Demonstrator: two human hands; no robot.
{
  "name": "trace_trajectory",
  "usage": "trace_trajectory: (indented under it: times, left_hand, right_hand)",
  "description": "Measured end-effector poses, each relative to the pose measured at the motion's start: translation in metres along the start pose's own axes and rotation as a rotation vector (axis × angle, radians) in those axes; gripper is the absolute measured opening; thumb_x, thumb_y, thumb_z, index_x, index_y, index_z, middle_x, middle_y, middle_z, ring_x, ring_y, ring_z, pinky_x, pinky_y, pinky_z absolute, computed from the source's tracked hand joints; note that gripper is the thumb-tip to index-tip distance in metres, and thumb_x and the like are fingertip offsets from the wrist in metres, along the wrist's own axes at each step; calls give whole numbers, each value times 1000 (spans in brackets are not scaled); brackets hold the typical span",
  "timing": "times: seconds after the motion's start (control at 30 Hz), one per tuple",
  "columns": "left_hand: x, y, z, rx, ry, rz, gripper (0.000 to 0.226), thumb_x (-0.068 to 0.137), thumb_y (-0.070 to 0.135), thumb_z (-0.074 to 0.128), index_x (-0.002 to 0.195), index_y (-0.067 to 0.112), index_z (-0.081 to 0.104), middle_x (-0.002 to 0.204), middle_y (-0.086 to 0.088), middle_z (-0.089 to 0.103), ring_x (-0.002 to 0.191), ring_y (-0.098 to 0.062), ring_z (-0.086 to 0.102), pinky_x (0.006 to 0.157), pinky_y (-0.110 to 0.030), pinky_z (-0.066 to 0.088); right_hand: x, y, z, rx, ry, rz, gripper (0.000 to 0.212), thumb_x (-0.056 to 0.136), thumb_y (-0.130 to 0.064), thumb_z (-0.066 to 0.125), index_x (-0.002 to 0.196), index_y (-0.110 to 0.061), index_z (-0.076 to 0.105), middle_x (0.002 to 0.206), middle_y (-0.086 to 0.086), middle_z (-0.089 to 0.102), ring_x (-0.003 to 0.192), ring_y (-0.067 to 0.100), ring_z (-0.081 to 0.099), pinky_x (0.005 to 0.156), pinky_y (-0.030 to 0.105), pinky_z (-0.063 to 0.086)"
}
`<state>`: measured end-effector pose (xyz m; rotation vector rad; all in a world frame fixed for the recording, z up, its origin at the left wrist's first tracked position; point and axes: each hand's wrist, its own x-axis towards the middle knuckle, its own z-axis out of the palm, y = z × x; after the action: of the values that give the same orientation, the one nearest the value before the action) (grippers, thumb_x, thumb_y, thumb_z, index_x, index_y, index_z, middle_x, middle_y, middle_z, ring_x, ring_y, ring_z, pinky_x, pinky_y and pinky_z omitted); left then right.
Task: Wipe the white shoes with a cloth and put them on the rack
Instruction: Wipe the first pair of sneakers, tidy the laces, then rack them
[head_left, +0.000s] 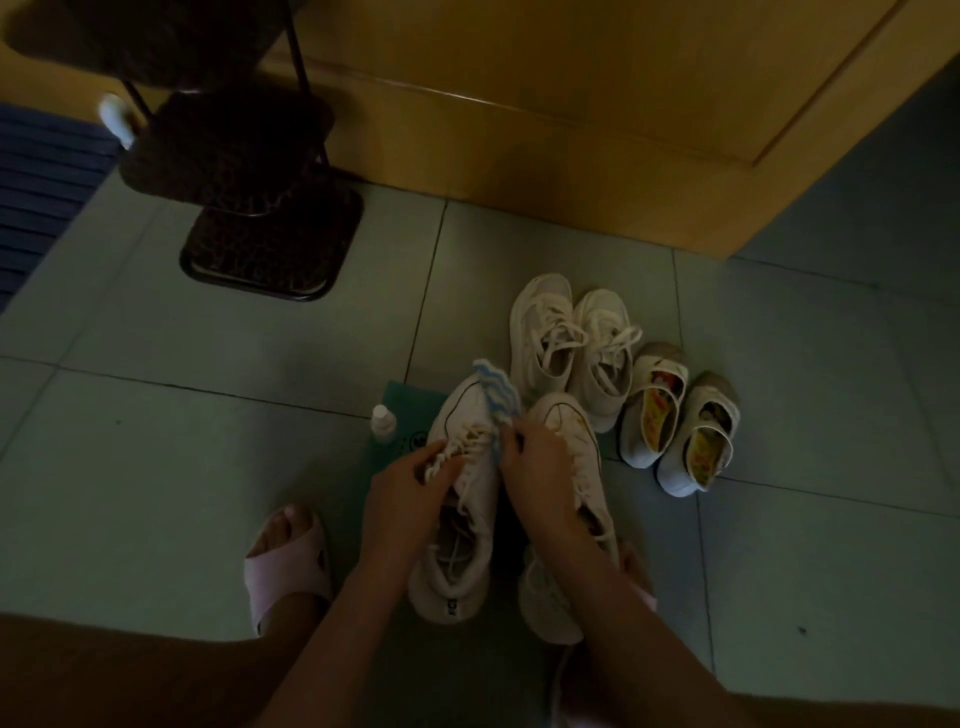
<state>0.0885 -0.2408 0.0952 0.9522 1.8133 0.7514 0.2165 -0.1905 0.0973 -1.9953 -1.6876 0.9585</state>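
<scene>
The fingers of the left hand (410, 488) are curled round the laced upper of a white sneaker (457, 525), which is gripped at its laces. The fingers of the right hand (535, 467) are bent tightly and a blue-and-white cloth (496, 397) is pinched in them; the cloth is draped over the toe of that sneaker. A second sneaker (569, 431) is lying just beside it, partly hidden under the right forearm. Both are set on a green mat (408, 402), where a small white bottle (384, 423) is stood upright. A laced white pair (543, 332) and small strap shoes (652, 405) are lined up further right on the pale tiled floor (208, 415). The dark rack (270, 244) is placed well apart, before a wooden door (571, 130). The room is dimly lit.
</scene>
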Motion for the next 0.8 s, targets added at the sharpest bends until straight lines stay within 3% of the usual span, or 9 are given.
trace_trajectory:
  times: [0.07,0.17,0.23,0.33,0.4,0.47,0.6,0.7,0.8]
  left_hand:
    - [2,-2,-2,-25,-9,0,36,88,33,60,121,18,62,116,-5,66,96,-11,59,79,-23,43]
    - [3,-5,-9,-92,-37,-12,31,89,29,59,117,15,63,109,-5,66,98,-14,60,82,-26,45]
    - [5,-7,-14,-128,-48,-18,26,88,28,61,111,16,65,102,-2,67,99,-19,63,86,-32,49]
    - [4,-8,-18,-129,-81,-5,25,88,29,61,110,17,65,100,0,66,97,-16,62,88,-31,48]
    - [2,-7,-18,-135,-88,12,22,88,28,60,108,19,64,99,1,65,94,-14,60,83,-25,46]
    - [3,-7,-17,-128,-77,33,14,88,27,60,102,22,63,95,3,64,89,-11,59,74,-19,45]
    - [8,-10,-15,-138,-81,17,22,88,27,61,106,17,65,98,0,66,94,-15,62,81,-26,45]
    - [8,-10,-13,-122,-71,40,24,90,27,58,110,16,65,101,0,66,95,-14,61,82,-27,45]
    - [9,-13,-9,-91,-47,40,27,89,29,59,111,15,65,102,-1,68,95,-15,62,81,-26,46]
  right_hand:
    - [-18,1,0,33,-22,35,36,96,-21,46,61,-16,51,57,0,47,52,10,42,53,26,32]
    - [-44,-3,-7,-8,-126,43,32,95,-23,49,70,-9,61,61,5,53,56,14,47,57,32,41]
    - [-45,-5,-18,53,-174,68,29,93,-22,53,70,-8,62,59,6,53,55,15,50,55,26,42]
    - [-21,-8,-37,153,56,47,31,92,-27,52,71,-7,61,62,11,57,58,20,55,53,25,42]
    - [4,-16,-44,185,236,-38,31,92,-26,52,68,-8,50,58,4,47,51,10,46,49,19,36]
    - [25,-30,-41,236,211,-83,24,92,-18,54,71,-14,44,60,-3,42,52,2,42,48,11,31]
    - [52,-39,-8,85,-120,-173,5,95,-18,51,96,-15,54,85,-1,53,76,12,50,70,25,35]
    - [52,-33,6,66,-214,-203,39,98,-18,43,138,-16,43,111,11,60,98,23,57,80,27,41]
    - [49,-26,1,34,-230,-240,37,98,-15,43,135,-13,49,138,13,50,124,26,48,99,26,35]
